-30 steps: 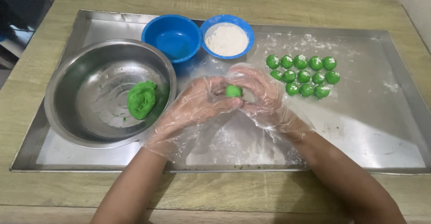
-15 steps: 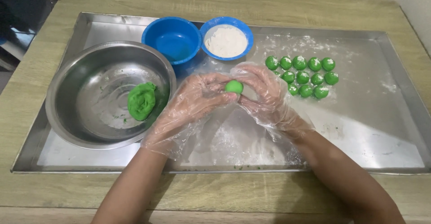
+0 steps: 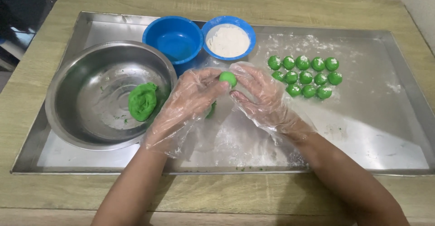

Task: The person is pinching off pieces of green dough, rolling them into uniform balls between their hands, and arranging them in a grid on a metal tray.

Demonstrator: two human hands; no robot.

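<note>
I see my gloved left hand and gloved right hand pinching a small round green dough ball between them, right of the steel mixing bowl.

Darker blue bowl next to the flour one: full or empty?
Empty as far as it shows: the round dark blue plastic bowl shows only its bare blue inside, while the lighter blue bowl beside it holds white flour.

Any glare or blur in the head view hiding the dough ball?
Head view: sharp overall; soft glare on the steel bowl and tray; clear gloves wrinkle over left hand and right hand, yet the green ball shows plainly.
</note>
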